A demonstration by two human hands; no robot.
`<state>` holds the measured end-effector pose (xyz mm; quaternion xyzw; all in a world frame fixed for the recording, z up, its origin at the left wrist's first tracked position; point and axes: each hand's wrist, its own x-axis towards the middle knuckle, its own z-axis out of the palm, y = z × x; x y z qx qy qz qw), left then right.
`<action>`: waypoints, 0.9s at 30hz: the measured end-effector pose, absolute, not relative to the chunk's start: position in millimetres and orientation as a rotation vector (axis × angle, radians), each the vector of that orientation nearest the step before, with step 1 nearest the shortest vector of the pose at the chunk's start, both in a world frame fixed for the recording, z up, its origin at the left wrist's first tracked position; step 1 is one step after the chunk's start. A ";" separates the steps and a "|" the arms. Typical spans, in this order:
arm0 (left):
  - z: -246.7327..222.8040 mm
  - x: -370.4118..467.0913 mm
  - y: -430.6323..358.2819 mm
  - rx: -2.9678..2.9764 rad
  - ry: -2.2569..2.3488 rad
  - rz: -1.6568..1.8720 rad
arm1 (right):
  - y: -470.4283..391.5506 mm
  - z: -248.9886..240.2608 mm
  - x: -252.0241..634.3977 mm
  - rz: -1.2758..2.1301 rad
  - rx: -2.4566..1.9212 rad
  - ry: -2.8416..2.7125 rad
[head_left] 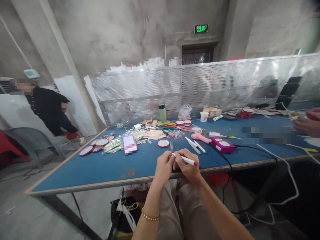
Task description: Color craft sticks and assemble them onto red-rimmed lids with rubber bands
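Observation:
My left hand is closed around the lower part of a thin flat stick, which stands upright and has teal and reddish bands near its top. In my right hand is a white marker pen with a red end. Its other end points at the stick, and the two hands nearly meet at the table's front edge. Just beyond them lies a round white disc with a red rim. More white markers rest to the right of it.
On the blue table are a phone, wooden sticks, a green bottle, a paper cup, pink-handled tool and purple box with cables. Another person's hands are at right; someone stands left.

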<state>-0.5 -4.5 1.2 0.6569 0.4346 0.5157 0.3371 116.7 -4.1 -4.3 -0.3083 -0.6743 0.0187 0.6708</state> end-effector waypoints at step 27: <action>1.6 -1.8 -5.0 1.738 1.149 1.326 | -4.1 -6.0 116.6 0.001 -0.725 -1.497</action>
